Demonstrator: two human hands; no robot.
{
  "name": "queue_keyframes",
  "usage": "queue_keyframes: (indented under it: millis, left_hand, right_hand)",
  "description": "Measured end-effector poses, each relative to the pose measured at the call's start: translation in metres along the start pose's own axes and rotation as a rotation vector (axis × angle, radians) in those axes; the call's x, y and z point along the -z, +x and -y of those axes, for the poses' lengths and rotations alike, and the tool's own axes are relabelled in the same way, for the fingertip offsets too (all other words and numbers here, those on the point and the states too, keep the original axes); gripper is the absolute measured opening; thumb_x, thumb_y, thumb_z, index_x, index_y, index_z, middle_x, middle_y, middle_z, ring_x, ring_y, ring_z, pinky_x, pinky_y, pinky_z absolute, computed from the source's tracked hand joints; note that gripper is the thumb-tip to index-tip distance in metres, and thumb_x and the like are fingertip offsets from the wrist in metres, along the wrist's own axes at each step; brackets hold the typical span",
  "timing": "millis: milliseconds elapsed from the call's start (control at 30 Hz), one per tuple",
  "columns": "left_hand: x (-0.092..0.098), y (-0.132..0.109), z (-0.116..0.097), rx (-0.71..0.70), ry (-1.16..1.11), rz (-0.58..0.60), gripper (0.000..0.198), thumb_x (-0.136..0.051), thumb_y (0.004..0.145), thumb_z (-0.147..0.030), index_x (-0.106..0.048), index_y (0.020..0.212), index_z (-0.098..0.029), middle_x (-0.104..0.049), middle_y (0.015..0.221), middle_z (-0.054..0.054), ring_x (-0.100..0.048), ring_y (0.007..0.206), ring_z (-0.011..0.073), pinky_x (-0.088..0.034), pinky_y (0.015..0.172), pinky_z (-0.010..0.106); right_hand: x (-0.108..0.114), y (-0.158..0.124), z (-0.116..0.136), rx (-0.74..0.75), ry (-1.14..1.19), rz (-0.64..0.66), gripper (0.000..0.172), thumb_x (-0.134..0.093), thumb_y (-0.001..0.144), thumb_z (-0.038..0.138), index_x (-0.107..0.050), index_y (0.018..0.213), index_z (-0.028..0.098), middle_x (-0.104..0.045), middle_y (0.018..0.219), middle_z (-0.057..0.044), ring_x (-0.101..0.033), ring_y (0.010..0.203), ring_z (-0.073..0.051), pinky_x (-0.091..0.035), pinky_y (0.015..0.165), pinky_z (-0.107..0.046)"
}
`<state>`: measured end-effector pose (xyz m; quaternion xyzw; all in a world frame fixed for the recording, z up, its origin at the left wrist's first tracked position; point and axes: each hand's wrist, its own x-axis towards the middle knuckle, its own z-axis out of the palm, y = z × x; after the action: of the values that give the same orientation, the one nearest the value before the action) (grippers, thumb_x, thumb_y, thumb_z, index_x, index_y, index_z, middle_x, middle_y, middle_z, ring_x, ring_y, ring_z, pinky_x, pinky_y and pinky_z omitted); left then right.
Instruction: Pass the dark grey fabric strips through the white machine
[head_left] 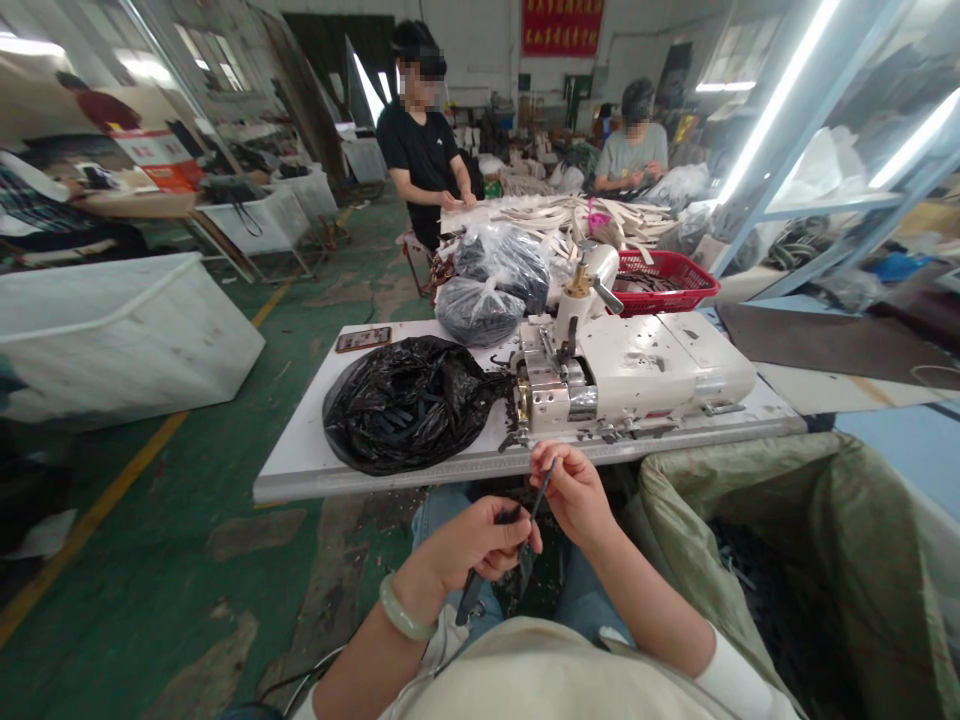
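from where i stood, the work in hand seemed to be fine finger work on one dark strip (543, 488), which was at the lower centre of the frame, above the person's lap and just before the near edge of the white table (300, 440). the right hand (574, 490) had a narrow grip, thumb and fingertips pinched on the strip near its upper end. the left hand (484, 540), with a pale bangle (405, 608) at the wrist, was closed around the lower part; more dark material (470, 598) hung below it, and i could not tell whether that was the same piece or another. neither hand touched the white machine (645, 360), right of centre. the next move, i judged, called for a light pinch and a strip held straight between both hands, since so thin a piece could easily twist. left of centre a black bag (375, 440) lay on the table, dark strips (416, 415) showing in it, and a green sack (840, 480) gaped at the lower right.
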<state>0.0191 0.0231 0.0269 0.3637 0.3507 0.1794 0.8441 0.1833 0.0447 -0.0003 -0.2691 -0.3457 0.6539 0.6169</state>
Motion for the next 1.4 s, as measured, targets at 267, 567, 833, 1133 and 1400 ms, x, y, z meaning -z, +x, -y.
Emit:
queue_keyframes:
  millis: [267,567,833,1133,1400]
  left_hand:
    - [-0.001,0.004,-0.003,-0.175,0.08,-0.427,0.037,-0.08,0.061,-0.039,-0.05,0.068,-0.017,-0.037,0.049,-0.01,-0.019,0.035,-0.0001,-0.009,0.035,0.017]
    - [0.003,-0.003,-0.004,-0.246,0.158,-0.505,0.036,-0.075,0.065,-0.045,-0.059,0.071,-0.013,-0.028,0.04,-0.012,-0.018,0.035,0.0023,-0.011,0.035,0.018]
    - [0.01,0.0,0.0,-0.386,0.132,-0.696,0.035,-0.08,0.06,-0.035,-0.051,0.062,-0.016,-0.035,0.042,-0.01,-0.025,0.034,0.0024,-0.017,0.034,0.017]
    - [0.014,-0.002,-0.003,-0.391,0.052,-0.671,0.039,-0.081,0.058,-0.036,-0.046,0.062,-0.018,-0.031,0.041,-0.012,-0.021,0.033,0.001,-0.014,0.034,0.016]
    - [0.013,-0.004,-0.003,-0.275,-0.077,-0.469,0.038,-0.077,0.064,-0.042,-0.049,0.069,-0.017,-0.023,0.043,-0.014,-0.014,0.036,0.0011,-0.009,0.035,0.014]
  right_hand:
    - [-0.005,-0.005,-0.012,-0.191,-0.002,0.125,0.027,-0.06,0.087,0.044,-0.067,0.103,0.023,-0.068,0.099,-0.006,-0.063,0.078,-0.017,-0.05,0.068,-0.029]
    - [-0.011,0.006,-0.007,-0.24,0.05,0.009,0.028,-0.068,0.081,0.045,-0.068,0.084,0.017,-0.072,0.088,-0.007,-0.067,0.081,-0.018,-0.052,0.076,-0.03]
    - [-0.016,0.012,0.002,-0.321,0.076,0.022,0.03,-0.07,0.079,0.044,-0.069,0.09,0.016,-0.072,0.095,-0.01,-0.069,0.086,-0.019,-0.053,0.078,-0.029]
    - [-0.015,0.013,0.007,-0.321,0.128,0.143,0.029,-0.069,0.081,0.038,-0.068,0.101,0.017,-0.07,0.106,-0.011,-0.065,0.101,-0.021,-0.05,0.088,-0.032]
    - [-0.012,0.018,0.005,-0.379,0.12,0.083,0.028,-0.069,0.081,0.04,-0.068,0.095,0.016,-0.073,0.093,-0.009,-0.069,0.086,-0.018,-0.054,0.078,-0.028]
